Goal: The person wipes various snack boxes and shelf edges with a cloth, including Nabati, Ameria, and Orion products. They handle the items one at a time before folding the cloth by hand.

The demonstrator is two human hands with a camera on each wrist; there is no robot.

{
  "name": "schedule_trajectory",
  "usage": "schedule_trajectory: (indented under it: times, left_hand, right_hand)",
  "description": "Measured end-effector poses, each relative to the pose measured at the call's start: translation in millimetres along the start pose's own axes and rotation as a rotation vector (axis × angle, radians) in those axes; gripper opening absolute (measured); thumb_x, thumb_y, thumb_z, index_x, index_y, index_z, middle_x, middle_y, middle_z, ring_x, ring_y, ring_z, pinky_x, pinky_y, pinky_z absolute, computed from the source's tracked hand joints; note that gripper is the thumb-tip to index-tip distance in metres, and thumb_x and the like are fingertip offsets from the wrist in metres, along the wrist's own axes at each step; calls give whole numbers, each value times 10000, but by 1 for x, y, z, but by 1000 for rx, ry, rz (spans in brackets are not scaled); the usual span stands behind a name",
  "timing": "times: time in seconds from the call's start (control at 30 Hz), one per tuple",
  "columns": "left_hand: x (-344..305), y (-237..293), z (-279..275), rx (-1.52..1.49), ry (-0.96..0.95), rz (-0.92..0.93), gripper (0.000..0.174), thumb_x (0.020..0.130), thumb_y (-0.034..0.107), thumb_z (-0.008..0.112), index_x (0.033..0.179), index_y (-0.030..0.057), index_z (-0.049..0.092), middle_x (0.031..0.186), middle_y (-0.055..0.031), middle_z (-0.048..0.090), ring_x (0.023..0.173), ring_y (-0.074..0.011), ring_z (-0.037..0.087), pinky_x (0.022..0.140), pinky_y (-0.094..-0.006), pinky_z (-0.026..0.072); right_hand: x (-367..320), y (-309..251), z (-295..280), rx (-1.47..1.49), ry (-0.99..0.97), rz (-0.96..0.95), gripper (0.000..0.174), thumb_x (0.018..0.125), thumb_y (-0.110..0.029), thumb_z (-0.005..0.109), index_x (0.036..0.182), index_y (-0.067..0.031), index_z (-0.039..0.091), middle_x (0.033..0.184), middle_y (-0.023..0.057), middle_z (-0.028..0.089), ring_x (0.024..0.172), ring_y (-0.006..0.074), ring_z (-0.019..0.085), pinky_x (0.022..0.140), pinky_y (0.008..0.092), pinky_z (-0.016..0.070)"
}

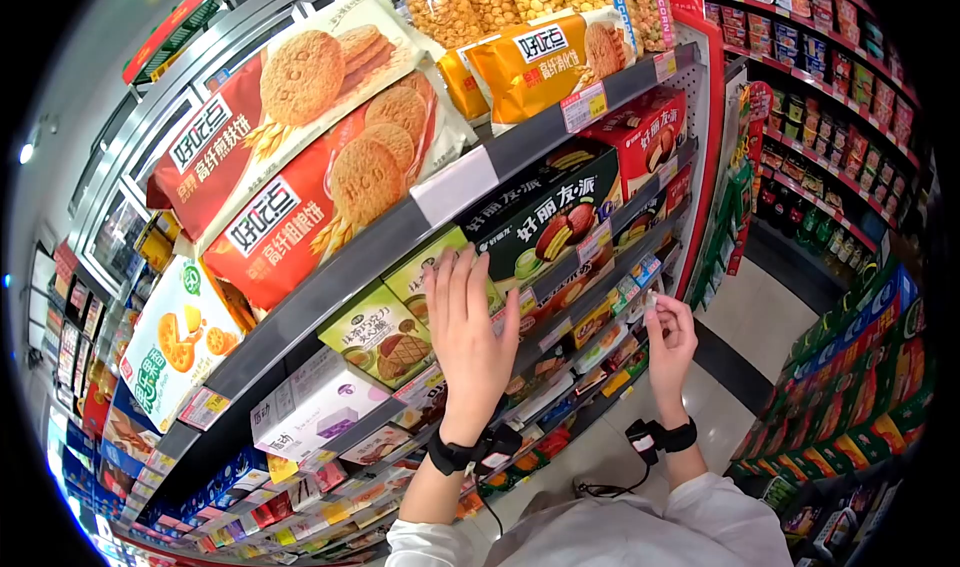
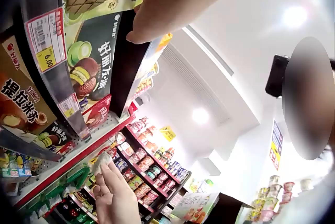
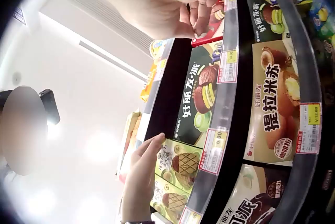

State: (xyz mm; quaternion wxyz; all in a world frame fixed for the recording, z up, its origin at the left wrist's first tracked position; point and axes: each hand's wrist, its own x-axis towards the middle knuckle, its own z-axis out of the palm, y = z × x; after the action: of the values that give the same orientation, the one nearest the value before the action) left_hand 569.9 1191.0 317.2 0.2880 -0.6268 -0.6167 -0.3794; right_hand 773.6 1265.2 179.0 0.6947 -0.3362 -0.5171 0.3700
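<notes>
In the head view my left hand (image 1: 468, 332) lies with straight fingers over the green snack boxes (image 1: 375, 337) with waffle-biscuit pictures, on the shelf below the large biscuit packs. The right wrist view shows its fingertips at the upper edge of a green box (image 3: 183, 164). My right hand (image 1: 672, 342) is raised off the shelf's right end, thumb and fingers pinching a small whitish crumpled piece (image 2: 102, 162); what it is I cannot tell. A dark green box of chocolate pies (image 1: 545, 222) stands to the right of the green boxes.
Red and orange biscuit packs (image 1: 330, 177) fill the upper shelf, whose grey edge (image 1: 350, 235) carries price tags. A white and purple box (image 1: 315, 407) stands lower left. Across the aisle floor (image 1: 745, 327) are shelves of cups (image 1: 800, 52) and stacked green cartons (image 1: 840, 377).
</notes>
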Motion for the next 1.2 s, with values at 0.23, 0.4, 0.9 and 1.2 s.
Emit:
schedule_trajectory:
  times: [0.23, 0.4, 0.9, 1.2]
  left_hand:
    - [23, 4, 40, 180, 36, 52, 499, 870, 215, 663, 1272, -34, 501, 1336, -167, 513, 1358, -349, 368, 1152, -496, 243]
    - [14, -6, 61, 237, -3, 7, 581, 902, 309, 616, 1311, -73, 456, 1298, -190, 531, 1309, -322, 421, 1149, -477, 253]
    - [7, -11, 85, 195, 74, -41, 565, 880, 290, 636, 1268, -96, 495, 1234, -206, 546, 1177, -335, 497, 1118, -436, 332]
    - [3, -11, 85, 219, -13, -53, 621, 804, 261, 602, 1303, -85, 471, 1304, -226, 503, 1247, -376, 433, 1132, -503, 288]
  right_hand:
    - [2, -1, 19, -4, -37, -37, 174, 898, 41, 604, 1071, 37, 601, 1036, 58, 529, 897, 113, 550, 814, 236, 446]
    - [53, -29, 38, -97, -10, -259, 189, 875, 65, 613, 1062, 42, 623, 1040, 75, 554, 899, 122, 557, 810, 242, 452]
    - [130, -67, 144, -706, -179, -644, 124, 732, 18, 632, 840, -4, 688, 887, 126, 642, 793, 303, 613, 737, 371, 461]
    - [98, -76, 162, -429, -322, -634, 153, 686, 43, 656, 834, 1, 652, 864, 116, 607, 790, 299, 557, 745, 347, 416]
